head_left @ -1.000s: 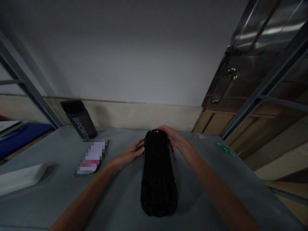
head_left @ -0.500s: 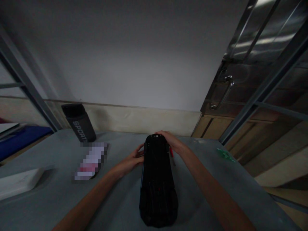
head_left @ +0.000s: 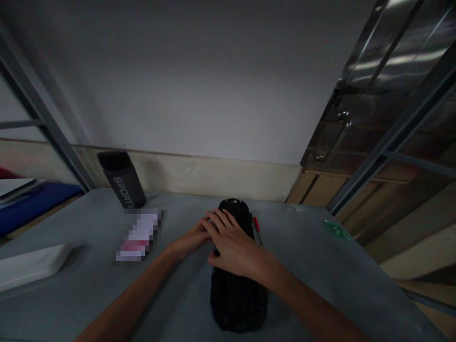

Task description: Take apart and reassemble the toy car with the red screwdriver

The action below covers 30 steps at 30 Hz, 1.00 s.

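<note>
On a grey table (head_left: 320, 270), a black toy car (head_left: 238, 301) is being handled, apparently whole; the red-handled tool (head_left: 257, 225) beside it is unheld. The car's long axis is pointed toward the wall (head_left: 213, 95), narrower end farthest. The right hand (head_left: 235, 244) is laid across it, fingers slightly parted; the left hand's (head_left: 192, 240) grip cannot be told.

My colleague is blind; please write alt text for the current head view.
Right hand lies across a black car-shaped object on a gray table, left hand at the object's left edge. Also: red-handled tool, dark bottle.
</note>
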Motion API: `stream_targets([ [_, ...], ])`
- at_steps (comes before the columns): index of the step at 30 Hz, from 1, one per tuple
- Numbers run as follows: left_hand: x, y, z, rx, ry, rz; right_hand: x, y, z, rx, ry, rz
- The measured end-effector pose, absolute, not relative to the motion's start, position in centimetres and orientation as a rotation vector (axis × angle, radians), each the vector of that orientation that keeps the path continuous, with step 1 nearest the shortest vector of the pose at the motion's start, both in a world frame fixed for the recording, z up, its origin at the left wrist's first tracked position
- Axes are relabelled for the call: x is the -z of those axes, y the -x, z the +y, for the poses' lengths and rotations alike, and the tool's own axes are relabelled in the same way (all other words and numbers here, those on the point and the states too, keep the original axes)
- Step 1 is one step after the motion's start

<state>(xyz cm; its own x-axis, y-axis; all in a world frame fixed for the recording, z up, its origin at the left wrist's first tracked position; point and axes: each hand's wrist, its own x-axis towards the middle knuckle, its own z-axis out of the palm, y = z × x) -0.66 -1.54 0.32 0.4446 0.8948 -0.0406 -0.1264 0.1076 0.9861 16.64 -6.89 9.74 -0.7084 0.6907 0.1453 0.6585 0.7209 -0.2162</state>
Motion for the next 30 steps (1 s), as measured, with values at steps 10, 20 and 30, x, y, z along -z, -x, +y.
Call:
stream_targets([
  [10, -1.2, 0.6, -1.2, -0.813, -1.07, 0.808, -12.9, -19.2, -10.0, -0.015, 1.493, -2.219],
  [20, 0.8, 1.0, -0.3, -0.797, -1.06, 0.853, -14.5, -26.4, -10.1, -0.326, 1.598, -2.193],
  [30, 0.3, 1.2, -0.2, -0.757, -1.058, 0.856, -8.1, -34.8, -9.8, -0.947, 1.436, -1.69],
])
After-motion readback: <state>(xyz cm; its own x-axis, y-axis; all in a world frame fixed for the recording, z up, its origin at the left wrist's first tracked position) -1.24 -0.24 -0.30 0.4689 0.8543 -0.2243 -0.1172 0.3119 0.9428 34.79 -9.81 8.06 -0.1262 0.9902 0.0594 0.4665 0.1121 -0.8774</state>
